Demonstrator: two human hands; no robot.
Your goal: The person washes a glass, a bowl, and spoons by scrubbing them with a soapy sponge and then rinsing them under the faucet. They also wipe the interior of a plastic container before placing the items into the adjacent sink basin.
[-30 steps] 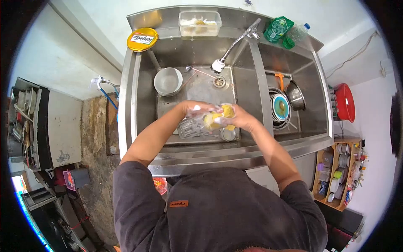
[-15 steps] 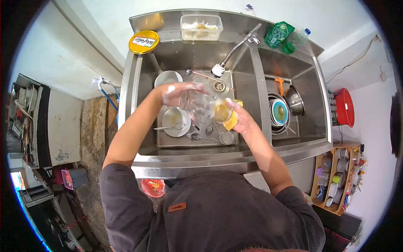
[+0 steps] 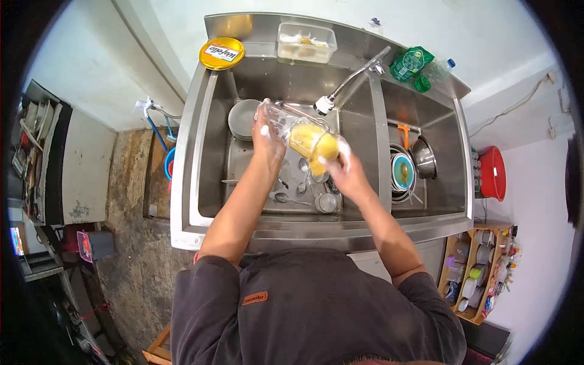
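Above the left basin, my left hand (image 3: 268, 135) is wrapped round the base end of a clear drinking glass (image 3: 281, 121), held tilted with soap suds on it. My right hand (image 3: 347, 172) grips a yellow sponge (image 3: 326, 148) at the glass's mouth; part of the sponge appears to be inside the glass. White foam clings to both hands. Below them, in the basin, lie spoons (image 3: 286, 198) and another small glass (image 3: 326, 202). Stacked white bowls (image 3: 243, 119) stand left of my left hand. My left forearm hides part of the basin.
A flexible faucet (image 3: 324, 104) hangs over the left basin. The right basin holds stacked dishes (image 3: 402, 173) and a metal bowl (image 3: 424, 157). Along the back ledge stand a yellow round lid (image 3: 222, 53), a plastic tub (image 3: 307, 44) and a green pouch (image 3: 412, 62).
My left hand has turned more upright around the glass. The sponge has gone further into the glass's mouth. The whole view has shifted slightly.
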